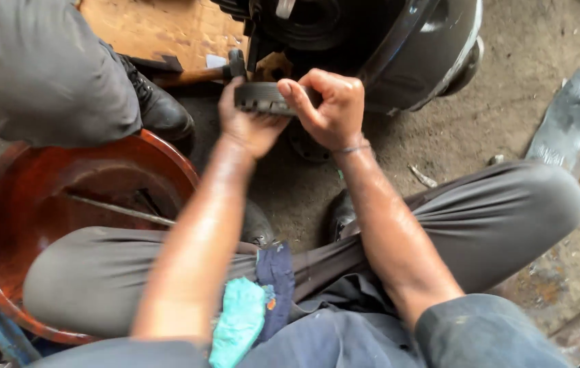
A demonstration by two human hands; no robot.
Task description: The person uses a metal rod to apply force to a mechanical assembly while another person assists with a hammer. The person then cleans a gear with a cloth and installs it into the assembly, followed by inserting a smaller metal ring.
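Both hands grip one dark toothed ring [266,99], raised off the dirt floor [481,123] before the black machine housing [406,48]. Left hand [249,123] cradles it from beneath, fingers curled on its edge; right hand [327,105] pinches the opposite side, steadying it for a close look. Red basin [24,197] sits at the left knee.

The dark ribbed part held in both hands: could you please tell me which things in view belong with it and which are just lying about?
In hand:
dark ribbed part
left hand
right hand

Lying about:
red basin
hammer
cloth rags
metal sheet
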